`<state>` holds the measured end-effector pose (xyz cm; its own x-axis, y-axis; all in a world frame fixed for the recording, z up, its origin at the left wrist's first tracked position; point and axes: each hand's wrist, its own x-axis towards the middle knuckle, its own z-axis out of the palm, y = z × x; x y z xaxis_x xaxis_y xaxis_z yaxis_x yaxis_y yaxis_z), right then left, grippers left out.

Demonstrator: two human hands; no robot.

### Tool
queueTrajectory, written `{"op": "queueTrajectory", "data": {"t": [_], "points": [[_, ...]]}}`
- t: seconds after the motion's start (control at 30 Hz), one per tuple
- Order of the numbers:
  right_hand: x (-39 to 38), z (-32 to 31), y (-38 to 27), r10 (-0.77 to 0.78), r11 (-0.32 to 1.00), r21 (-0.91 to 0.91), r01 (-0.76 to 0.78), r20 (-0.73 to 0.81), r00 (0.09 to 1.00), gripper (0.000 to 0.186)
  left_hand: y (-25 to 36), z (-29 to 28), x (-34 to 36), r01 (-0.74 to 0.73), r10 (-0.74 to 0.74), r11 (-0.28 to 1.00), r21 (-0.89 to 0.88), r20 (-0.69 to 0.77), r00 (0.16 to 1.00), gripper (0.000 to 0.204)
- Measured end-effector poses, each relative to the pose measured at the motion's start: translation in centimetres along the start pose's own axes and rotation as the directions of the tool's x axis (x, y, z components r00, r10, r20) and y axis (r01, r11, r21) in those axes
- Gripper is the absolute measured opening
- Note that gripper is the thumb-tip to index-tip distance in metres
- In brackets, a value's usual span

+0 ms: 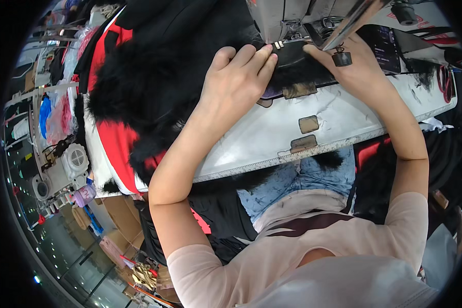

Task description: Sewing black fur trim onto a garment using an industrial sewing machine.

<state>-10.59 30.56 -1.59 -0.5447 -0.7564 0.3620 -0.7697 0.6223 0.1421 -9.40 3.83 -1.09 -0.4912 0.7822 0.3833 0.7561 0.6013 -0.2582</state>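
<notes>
Black fabric with fluffy fur trim (133, 87) covers the left part of the sewing table and runs under the head of a sewing machine (280, 20). My left hand (238, 77) is closed, fingers bent and pressed together on the fabric, its fingertips beside the presser foot (278, 45). Right of the foot, my right hand (357, 66) holds the edge of the fabric, its thumb reaching toward the needle area. A metal rod and a dark knob of the machine partly cover this hand's fingers. Red panels (115, 143) show beneath the black fur.
The white tabletop (251, 138) has a measuring tape (272, 162) along its near edge and worn tape patches. Red-handled scissors (445, 84) lie at the right end. A dark printed card (385, 49) sits behind my right hand. Bags and a white machine (76, 160) stand left.
</notes>
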Motion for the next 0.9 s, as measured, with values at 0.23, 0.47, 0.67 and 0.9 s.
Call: {"op": "queueTrajectory", "data": {"t": [0.23, 0.47, 0.67, 0.9], "points": [[0.5, 0.8, -0.9, 0.117, 0.975, 0.185, -0.126, 0.059, 0.991, 0.052, 0.2, 0.1, -0.1, 0.037, -0.038, 0.999, 0.007, 0.065, 0.997, 0.039], [0.6, 0.6, -1.4, 0.168, 0.985, 0.028, -0.170, 0.062, 0.984, 0.063, 0.0, 0.0, 0.7, 0.075, -0.075, 0.997, -0.020, 0.015, 0.997, 0.032], [0.2, 0.0, -1.9, 0.273, 0.960, 0.031, -0.278, 0.120, 0.955, 0.072, -0.5, 0.0, 1.0, 0.071, -0.068, 0.995, -0.077, 0.033, 0.997, 0.031], [0.0, 0.3, -1.9, 0.278, 0.960, 0.003, -0.280, 0.123, 0.953, 0.073, 0.2, 0.3, 0.5, 0.058, -0.058, 0.998, -0.024, 0.012, 0.998, 0.032]]}}
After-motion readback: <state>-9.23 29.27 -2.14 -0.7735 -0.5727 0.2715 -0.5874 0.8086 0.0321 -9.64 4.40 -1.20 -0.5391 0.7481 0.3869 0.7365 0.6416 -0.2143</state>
